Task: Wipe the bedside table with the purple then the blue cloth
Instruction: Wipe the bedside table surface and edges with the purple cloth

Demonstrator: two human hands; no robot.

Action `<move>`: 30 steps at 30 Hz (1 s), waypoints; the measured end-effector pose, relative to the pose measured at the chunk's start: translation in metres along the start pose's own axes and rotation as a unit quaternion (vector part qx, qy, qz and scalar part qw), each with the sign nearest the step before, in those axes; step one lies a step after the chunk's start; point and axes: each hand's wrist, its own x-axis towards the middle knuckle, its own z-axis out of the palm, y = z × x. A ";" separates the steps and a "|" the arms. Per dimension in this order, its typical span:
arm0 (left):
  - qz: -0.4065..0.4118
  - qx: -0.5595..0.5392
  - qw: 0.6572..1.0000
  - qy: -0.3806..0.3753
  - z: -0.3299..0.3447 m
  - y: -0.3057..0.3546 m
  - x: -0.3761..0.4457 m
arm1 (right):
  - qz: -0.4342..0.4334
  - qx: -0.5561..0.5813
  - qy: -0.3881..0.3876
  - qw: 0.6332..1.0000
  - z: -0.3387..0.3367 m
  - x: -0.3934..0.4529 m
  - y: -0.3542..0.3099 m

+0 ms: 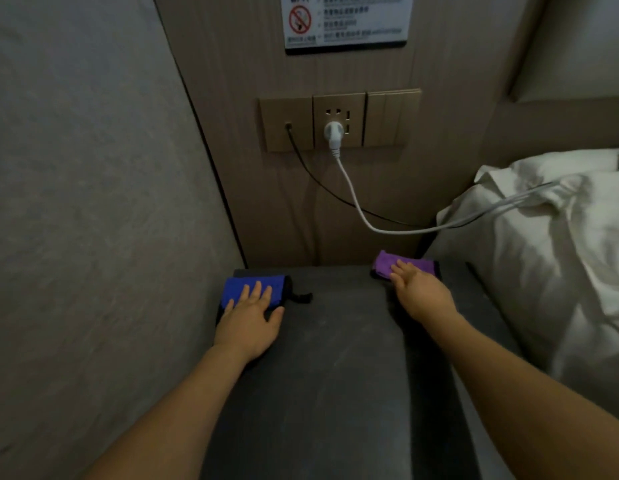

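- Bedside table [336, 358]: dark grey top, set between a grey wall panel [86, 202] on the left and a bed with white bedding [550, 258] on the right; we look down along it toward the far edge.
- Blue cloth [247, 288]: folded, lying at the far left corner of the table top, with a black trim and a short black loop [301, 298] sticking out on its right side.
- Left hand [249, 322]: we have it laid flat, palm down, fingers spread on the near part of the blue cloth; it grips nothing.
- Purple cloth [393, 264]: folded, at the far right corner, close to the back wall.
- Right hand [420, 294]: flat and open, fingertips resting on the near edge of the purple cloth; not closed around it.
- Socket panel [339, 121]: on the wooden back wall, with a white plug [333, 133] whose cable runs right onto the bedding, and a black cable [311, 174] from the left plate.
- Notice sign [346, 20]: above the sockets, text blurred.
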 end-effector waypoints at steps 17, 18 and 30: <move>-0.013 -0.005 1.000 -0.006 -0.003 0.003 0.000 | 0.065 0.005 0.041 0.997 -0.022 -0.011 0.052; -0.013 -0.002 1.000 -0.003 -0.003 0.003 0.000 | 0.065 0.004 0.046 0.997 -0.021 -0.014 0.052; -0.031 0.110 0.988 0.104 -0.011 0.010 0.012 | 0.061 -0.044 0.062 0.995 0.015 -0.037 0.013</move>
